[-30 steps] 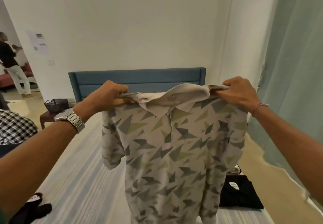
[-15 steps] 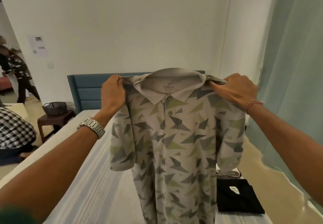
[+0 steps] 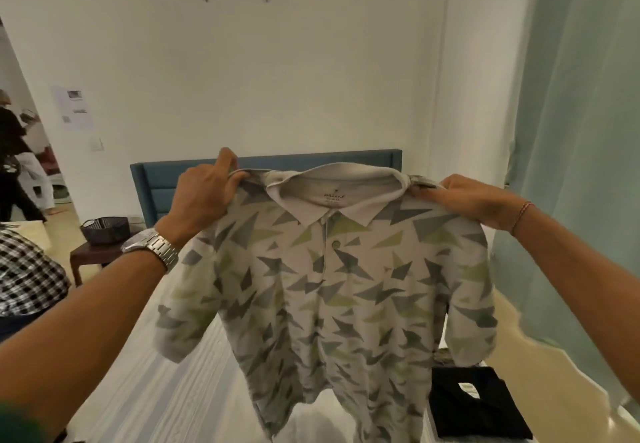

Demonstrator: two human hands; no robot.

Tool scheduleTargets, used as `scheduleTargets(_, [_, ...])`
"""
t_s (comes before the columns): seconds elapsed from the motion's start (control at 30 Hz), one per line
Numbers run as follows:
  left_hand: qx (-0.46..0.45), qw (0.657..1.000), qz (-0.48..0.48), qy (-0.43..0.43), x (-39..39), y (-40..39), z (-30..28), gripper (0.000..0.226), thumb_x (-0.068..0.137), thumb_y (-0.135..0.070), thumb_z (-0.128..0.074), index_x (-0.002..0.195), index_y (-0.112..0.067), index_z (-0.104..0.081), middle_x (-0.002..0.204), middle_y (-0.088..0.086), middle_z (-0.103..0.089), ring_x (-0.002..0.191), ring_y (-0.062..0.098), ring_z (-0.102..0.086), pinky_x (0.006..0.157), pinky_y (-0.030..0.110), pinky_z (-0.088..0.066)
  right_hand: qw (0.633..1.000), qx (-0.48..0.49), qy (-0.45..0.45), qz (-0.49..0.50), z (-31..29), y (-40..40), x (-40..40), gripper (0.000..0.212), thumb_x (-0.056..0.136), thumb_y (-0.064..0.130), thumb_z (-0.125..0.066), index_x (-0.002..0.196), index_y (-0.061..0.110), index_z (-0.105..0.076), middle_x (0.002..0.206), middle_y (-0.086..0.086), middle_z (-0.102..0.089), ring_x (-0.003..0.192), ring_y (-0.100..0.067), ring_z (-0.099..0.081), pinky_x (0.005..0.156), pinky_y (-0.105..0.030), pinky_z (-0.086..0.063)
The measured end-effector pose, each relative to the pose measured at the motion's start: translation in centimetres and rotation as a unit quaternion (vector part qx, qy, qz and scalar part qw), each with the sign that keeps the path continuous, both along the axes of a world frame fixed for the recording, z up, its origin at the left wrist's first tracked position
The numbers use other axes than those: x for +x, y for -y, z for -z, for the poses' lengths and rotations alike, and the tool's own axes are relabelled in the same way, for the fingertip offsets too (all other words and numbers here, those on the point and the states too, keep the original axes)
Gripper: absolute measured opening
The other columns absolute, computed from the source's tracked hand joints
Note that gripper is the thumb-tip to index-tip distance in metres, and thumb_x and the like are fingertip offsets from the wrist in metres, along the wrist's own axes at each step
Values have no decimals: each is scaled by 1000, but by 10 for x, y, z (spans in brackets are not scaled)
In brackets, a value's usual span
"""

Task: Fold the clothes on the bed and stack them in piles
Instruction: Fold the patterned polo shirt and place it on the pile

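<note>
I hold a white polo shirt (image 3: 332, 297) printed with green and grey triangles up in the air over the bed (image 3: 152, 383), its front and collar facing me. My left hand (image 3: 204, 197) grips its left shoulder seam. My right hand (image 3: 471, 200) grips the other shoulder. The shirt hangs spread out, sleeves drooping, its hem low over the striped sheet. A folded black garment (image 3: 474, 404) lies on the bed at the lower right, beside the hanging shirt.
A blue headboard (image 3: 156, 190) stands against the white wall. A dark basket (image 3: 104, 229) sits on a small brown table (image 3: 93, 259) left of the bed. A checked cloth (image 3: 27, 273) is at the far left. A person (image 3: 14, 165) walks in the doorway. A pale green curtain (image 3: 581, 131) hangs on the right.
My left hand shifted from beside the collar out to the left shoulder seam, so the shirt now hangs wider and flatter. The view tilted up slightly.
</note>
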State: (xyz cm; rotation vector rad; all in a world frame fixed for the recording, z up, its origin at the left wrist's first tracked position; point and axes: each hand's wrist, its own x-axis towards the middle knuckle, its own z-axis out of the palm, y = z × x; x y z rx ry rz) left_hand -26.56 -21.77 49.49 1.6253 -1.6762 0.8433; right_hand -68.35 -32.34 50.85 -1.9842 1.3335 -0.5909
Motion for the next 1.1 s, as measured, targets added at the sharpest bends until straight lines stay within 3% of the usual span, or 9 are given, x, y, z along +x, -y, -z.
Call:
scheduleTargets(0.13, [86,989,41,-112,-17,15,-3,4,105,-16,-44,109,-16,-43,70,8,-59,59,26,-54,58,42,-44,979,128,141,-72,6,-16,13,58,79,53,-65,119,12,-68,112,-16,-75,103,-34,-71,99,-49,-55])
scheduleTargets(0.27, [197,940,131,-245,-24,27,-3,30,95,8,-40,87,-16,-58,86,15,-66,76,22,-55,67,30,-44,956,166,210,-117,16,-24,33,54,86,50,-64,128,16,-67,121,-19,-71,105,-34,-66,104,-52,-51])
scheduleTargets(0.37, [237,917,131,-292,-31,24,3,34,100,4,-38,92,-10,-68,98,8,-70,90,22,-63,76,26,-50,955,135,240,-112,17,-22,34,54,93,53,-59,128,14,-68,122,-20,-70,108,-36,-66,102,-53,-53])
scheduleTargets(0.47, [250,909,133,-307,-33,18,11,33,105,-5,-39,99,-12,-71,102,3,-68,94,18,-63,80,27,-52,957,106,251,-100,14,-21,22,46,95,51,-55,123,18,-69,113,-13,-75,98,-29,-72,91,-45,-60])
scheduleTargets(0.53, [241,908,139,-313,-33,12,15,26,103,-13,-50,93,-15,-75,97,1,-69,90,17,-63,77,26,-52,955,115,254,-98,18,-15,10,44,97,49,-54,128,20,-68,119,-13,-73,109,-33,-70,99,-48,-55])
scheduleTargets(0.63, [270,903,170,-287,-28,5,20,16,89,-32,-74,87,-17,-80,86,0,-74,82,14,-67,76,26,-56,964,128,223,-61,33,-4,1,43,98,51,-55,127,22,-69,120,-13,-73,113,-36,-68,105,-51,-52])
scheduleTargets(0.73, [367,883,164,-242,-19,-1,32,32,70,-51,-82,88,-24,-82,85,-8,-77,84,10,-70,82,27,-58,973,153,168,-42,60,-4,-3,47,92,54,-60,123,21,-71,118,-12,-74,110,-35,-70,103,-50,-54])
scheduleTargets(0.97, [508,816,122,-246,-16,-25,109,28,64,-47,-84,85,-28,-83,87,-10,-77,87,11,-71,88,32,-58,965,230,124,-37,178,-43,-5,45,91,63,-59,125,34,-71,124,-2,-73,114,-25,-69,104,-46,-53])
scheduleTargets(1.1, [516,798,126,-283,-24,-68,146,10,79,-28,-83,88,-25,-83,88,-9,-78,88,12,-72,91,36,-59,955,264,122,-60,212,-91,-16,39,104,47,-46,128,27,-70,120,-2,-74,112,-23,-71,100,-42,-55])
